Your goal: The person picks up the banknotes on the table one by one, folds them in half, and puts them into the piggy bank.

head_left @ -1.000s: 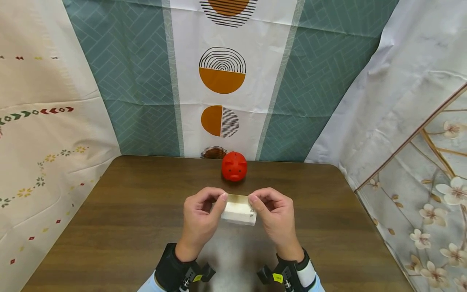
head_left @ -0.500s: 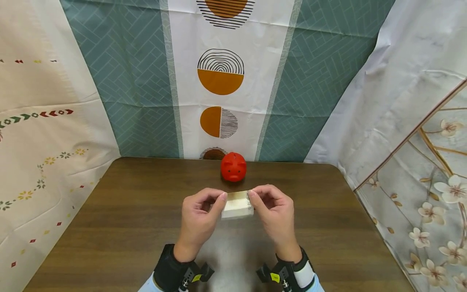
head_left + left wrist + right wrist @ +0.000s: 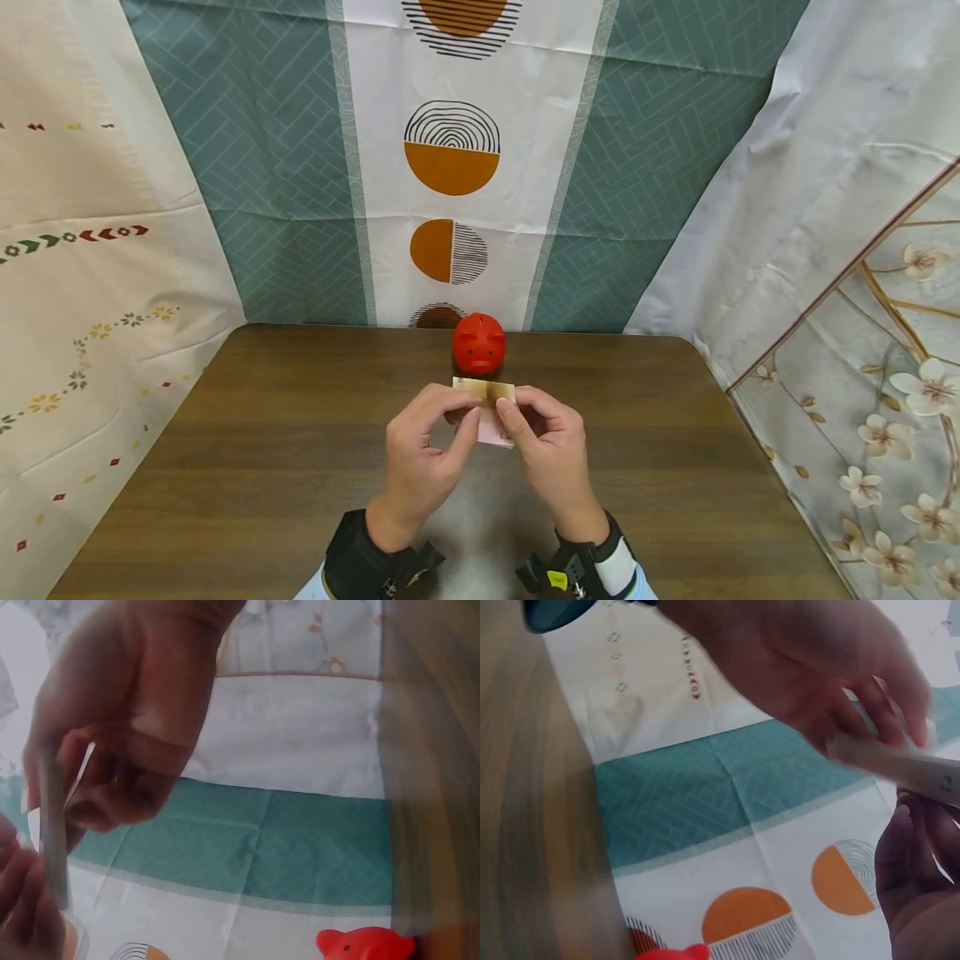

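Observation:
A small folded banknote (image 3: 492, 430), tan along its top edge and pale pink lower down, is held up over the table between both hands. My left hand (image 3: 423, 458) pinches it from the left between thumb and fingers. From the other side my right hand (image 3: 557, 462) pinches it, its thumb on the near face. Edge-on, the banknote (image 3: 52, 825) looks like a narrow pale strip in the left wrist view. In the right wrist view the banknote (image 3: 922, 774) is blurred, with small dark print near one end.
A red piggy bank (image 3: 478, 343) stands near the back edge of the brown wooden table (image 3: 300, 417), just beyond the hands. Behind the table hangs a green and white patterned cloth (image 3: 285, 167), with a floral curtain (image 3: 862, 417) on the right.
My hands have come closer together. The banknote has turned from a wide pale face to a tan and pink one and moved slightly up, and my left fingers now overlap more of it.

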The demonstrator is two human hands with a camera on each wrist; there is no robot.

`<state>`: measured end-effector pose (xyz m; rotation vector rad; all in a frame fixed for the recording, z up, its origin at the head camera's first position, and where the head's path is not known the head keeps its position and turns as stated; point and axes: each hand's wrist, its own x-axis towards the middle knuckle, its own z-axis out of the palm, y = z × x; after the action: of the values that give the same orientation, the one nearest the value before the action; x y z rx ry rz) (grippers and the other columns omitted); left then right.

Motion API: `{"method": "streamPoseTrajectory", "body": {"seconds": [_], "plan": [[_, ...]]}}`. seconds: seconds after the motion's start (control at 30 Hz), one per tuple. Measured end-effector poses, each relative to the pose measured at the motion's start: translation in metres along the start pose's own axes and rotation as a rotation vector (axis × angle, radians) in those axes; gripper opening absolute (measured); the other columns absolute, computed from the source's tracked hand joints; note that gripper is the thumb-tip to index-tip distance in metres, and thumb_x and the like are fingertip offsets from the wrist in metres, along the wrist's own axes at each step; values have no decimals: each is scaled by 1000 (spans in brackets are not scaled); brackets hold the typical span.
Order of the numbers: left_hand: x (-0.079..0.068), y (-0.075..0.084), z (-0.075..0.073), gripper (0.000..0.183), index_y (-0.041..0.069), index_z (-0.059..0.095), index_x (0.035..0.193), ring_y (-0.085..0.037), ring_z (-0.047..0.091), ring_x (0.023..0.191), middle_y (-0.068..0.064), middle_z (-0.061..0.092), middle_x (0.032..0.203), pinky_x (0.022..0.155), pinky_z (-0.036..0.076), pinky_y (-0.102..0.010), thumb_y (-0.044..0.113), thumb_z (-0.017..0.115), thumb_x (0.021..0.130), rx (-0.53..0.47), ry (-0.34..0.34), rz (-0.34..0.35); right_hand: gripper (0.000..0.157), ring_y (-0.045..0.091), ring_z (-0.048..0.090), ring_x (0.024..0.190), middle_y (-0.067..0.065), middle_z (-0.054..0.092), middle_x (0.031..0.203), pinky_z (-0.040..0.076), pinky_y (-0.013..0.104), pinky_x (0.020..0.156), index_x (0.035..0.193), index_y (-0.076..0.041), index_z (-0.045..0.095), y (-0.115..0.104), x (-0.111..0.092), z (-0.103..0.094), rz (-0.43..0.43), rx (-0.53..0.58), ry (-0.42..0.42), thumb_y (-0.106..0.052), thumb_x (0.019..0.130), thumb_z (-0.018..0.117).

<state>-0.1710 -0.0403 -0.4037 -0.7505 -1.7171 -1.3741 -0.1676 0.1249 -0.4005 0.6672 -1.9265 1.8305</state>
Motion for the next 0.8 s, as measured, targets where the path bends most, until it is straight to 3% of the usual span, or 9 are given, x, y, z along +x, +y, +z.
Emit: {"method": "streamPoseTrajectory", "body": {"seconds": [0.1,0.2,0.3,0.43,0.67,0.8], "plan": [[1,0,-5,31,5,66,116,-18,55,83,-8,63,98,72,50,-22,-3,74,86,-36,2,-164,12,13,58,73,-2,71,90,53,22,60,104,-1,73,-3,0,-4,78,-15,32,3,95,66],[2,0,-10,26,7,67,116,-18,55,86,-6,64,100,75,51,-21,0,72,91,-127,-69,-335,8,13,57,71,-2,68,85,52,22,59,100,3,71,-3,1,-7,85,27,0,5,95,65],[2,2,-12,13,8,70,105,-17,58,85,-7,68,95,76,54,-23,1,69,94,-222,-157,-424,5,14,54,66,2,62,76,49,23,54,96,6,68,-2,3,-8,65,81,-47,5,95,63],[1,2,-11,8,8,71,98,-17,56,82,-8,67,88,71,52,-24,1,68,95,-253,-215,-425,5,16,51,60,7,58,71,47,25,48,93,5,67,-1,3,-9,29,109,-86,6,96,63],[1,4,-8,12,11,71,91,-15,56,77,-4,65,81,66,50,-25,1,68,95,-275,-243,-376,10,11,56,69,4,66,83,44,24,46,92,-3,71,-3,3,-10,48,71,-163,5,94,66],[0,4,-7,14,12,70,90,-14,58,77,-4,64,80,66,51,-25,-1,67,95,-300,-250,-342,14,12,55,69,7,64,79,42,24,45,91,-6,71,-2,4,-9,14,70,-196,7,94,65]]}}
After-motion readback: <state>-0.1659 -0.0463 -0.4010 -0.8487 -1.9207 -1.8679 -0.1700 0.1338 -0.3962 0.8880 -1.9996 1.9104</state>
